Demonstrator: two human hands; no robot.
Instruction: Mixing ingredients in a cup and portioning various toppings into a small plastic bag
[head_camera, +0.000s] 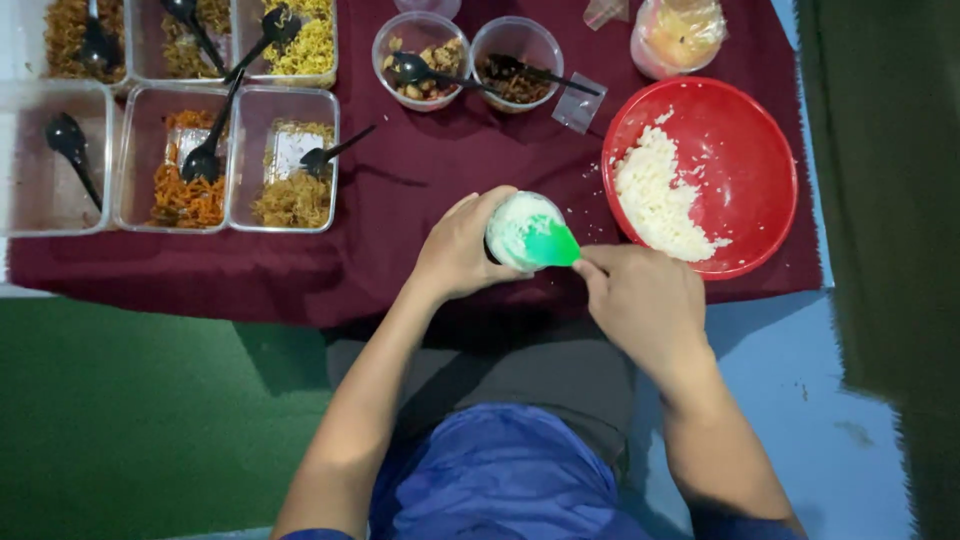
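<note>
My left hand (462, 245) grips a small round cup (516, 225) packed with white rice, just above the near edge of the maroon tablecloth (400, 180). My right hand (640, 300) holds a green rice paddle (552, 245) whose blade presses on the rice in the cup. Right of the cup sits a red bowl (745, 140) with a heap of white rice (655, 200) on its left side.
Clear rectangular trays (290, 165) of shredded toppings with black spoons fill the far left. Two round tubs (420, 60) of toppings and a lidded container (675, 35) stand at the back. Green floor lies to the left, blue floor to the right.
</note>
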